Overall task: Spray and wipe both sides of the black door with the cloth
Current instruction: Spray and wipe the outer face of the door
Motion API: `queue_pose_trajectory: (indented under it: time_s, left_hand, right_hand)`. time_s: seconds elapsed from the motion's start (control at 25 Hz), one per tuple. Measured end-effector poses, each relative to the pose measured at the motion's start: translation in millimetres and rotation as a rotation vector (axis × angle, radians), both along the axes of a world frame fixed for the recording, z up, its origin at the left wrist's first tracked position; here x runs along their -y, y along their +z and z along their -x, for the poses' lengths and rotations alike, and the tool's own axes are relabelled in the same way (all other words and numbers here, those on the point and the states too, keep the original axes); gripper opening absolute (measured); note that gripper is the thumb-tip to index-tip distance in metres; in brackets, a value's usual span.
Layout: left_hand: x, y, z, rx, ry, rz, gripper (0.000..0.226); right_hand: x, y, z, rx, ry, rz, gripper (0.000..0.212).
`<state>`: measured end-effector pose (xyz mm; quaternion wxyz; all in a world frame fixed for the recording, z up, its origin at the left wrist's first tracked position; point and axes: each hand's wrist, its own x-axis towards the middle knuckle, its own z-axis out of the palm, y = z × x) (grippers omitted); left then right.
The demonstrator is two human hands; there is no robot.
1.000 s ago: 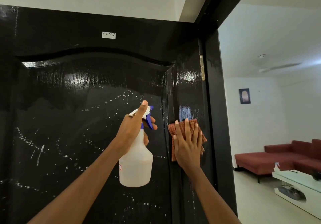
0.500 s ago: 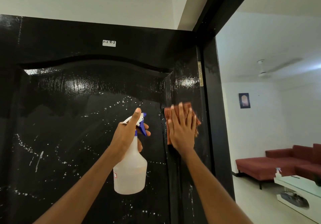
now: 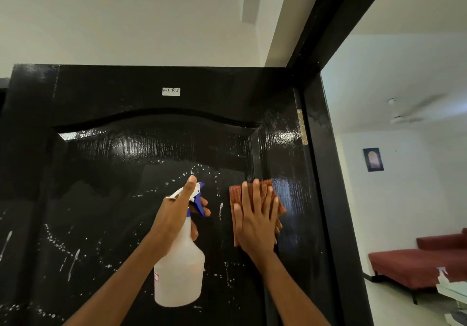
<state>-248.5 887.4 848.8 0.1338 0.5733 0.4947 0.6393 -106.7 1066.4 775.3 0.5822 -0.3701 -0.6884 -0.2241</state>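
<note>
The glossy black door (image 3: 121, 179) fills the left and middle of the view, speckled with white spray droplets and streaks. My left hand (image 3: 178, 214) grips a white spray bottle (image 3: 180, 272) with a blue trigger, held upright just in front of the door panel. My right hand (image 3: 256, 220) lies flat, fingers spread, pressing a reddish-brown cloth (image 3: 236, 195) against the door at the panel's right edge. Most of the cloth is hidden under the hand.
A black door frame (image 3: 326, 174) with a brass hinge (image 3: 302, 127) stands right of the cloth. A small white label (image 3: 171, 91) sits near the door's top. Through the opening are a red sofa (image 3: 414, 266), a white table (image 3: 452, 292) and a wall picture (image 3: 373, 159).
My right hand has slid the cloth up the door's right side and a little leftward. The view has tilted upward. The left hand keeps the bottle in about the same spot.
</note>
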Motion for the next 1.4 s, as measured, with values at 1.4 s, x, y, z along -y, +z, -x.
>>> queue_pose_trajectory:
  time_s: [1.4]
  left_hand:
    - [87.8,9.6,121.6,-0.018,0.087,-0.081,0.074]
  right_hand:
    - [47.5,-12.1,108.1,0.974,0.018,-0.452,0.059]
